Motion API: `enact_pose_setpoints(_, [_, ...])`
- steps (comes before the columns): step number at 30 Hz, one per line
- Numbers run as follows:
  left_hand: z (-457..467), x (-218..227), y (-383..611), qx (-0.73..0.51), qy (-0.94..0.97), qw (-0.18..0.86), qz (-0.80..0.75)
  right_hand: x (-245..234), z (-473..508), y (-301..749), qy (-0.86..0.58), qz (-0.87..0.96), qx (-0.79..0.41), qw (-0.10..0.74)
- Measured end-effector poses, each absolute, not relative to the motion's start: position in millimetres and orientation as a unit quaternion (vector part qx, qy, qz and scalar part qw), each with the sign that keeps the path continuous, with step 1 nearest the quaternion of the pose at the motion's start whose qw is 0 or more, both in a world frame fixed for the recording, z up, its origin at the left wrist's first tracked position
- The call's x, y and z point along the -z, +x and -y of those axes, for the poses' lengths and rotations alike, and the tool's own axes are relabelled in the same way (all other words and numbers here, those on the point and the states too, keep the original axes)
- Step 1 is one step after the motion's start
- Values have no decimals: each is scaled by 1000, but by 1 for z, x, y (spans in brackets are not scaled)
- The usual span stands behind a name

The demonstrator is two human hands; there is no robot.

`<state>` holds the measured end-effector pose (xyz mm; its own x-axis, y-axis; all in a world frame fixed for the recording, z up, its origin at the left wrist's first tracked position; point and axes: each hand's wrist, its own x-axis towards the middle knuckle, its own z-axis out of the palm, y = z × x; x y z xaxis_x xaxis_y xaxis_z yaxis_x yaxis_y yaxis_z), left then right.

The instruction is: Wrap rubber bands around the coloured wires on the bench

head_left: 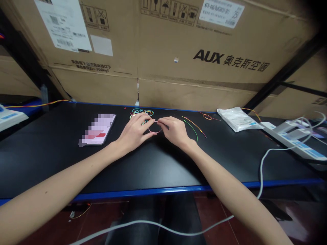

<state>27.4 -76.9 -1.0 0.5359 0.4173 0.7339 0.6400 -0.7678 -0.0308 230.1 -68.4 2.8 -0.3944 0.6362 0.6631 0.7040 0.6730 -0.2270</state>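
A thin pink cord [158,132] is bent into a small loop between my two hands, just above the black table. My left hand [135,131] has its fingers and thumb curved around the loop's left side, gripping it. From the other side, my right hand [175,130] pinches the cord between thumb and fingers; its exact ends are hidden. Behind my left hand lies a bundle of coiled coloured cords [143,111]. To the right of my right hand rest a green cord [193,130] and an orange-yellow cord [195,126].
A phone [100,131] lies left of my hands. Farther right are a small looped cord [207,116], a white plastic packet [236,119] and a power strip [293,141] with a white cable [261,170]. A large cardboard box [163,44] walls off the table's back.
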Motion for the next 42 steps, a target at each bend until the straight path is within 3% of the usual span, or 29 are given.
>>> enact_pose_setpoints(5, [74, 0, 25, 365, -862, 143, 322, -7, 67, 232, -391, 834, -15, 390])
enact_pose_setpoints(10, [74, 1, 25, 385, -850, 135, 333, -10, 66, 232, -387, 811, 32, 437])
enact_pose_setpoints(25, [74, 10, 28, 362, -854, 110, 356, -6, 65, 230, -425, 836, 27, 347])
enact_pose_setpoints(34, [71, 12, 30, 358, -848, 103, 376, -4, 61, 231, -434, 809, 22, 396])
enact_pose_setpoints(42, [72, 12, 34, 368, -847, 114, 366, -2, 59, 228, -453, 822, 40, 343])
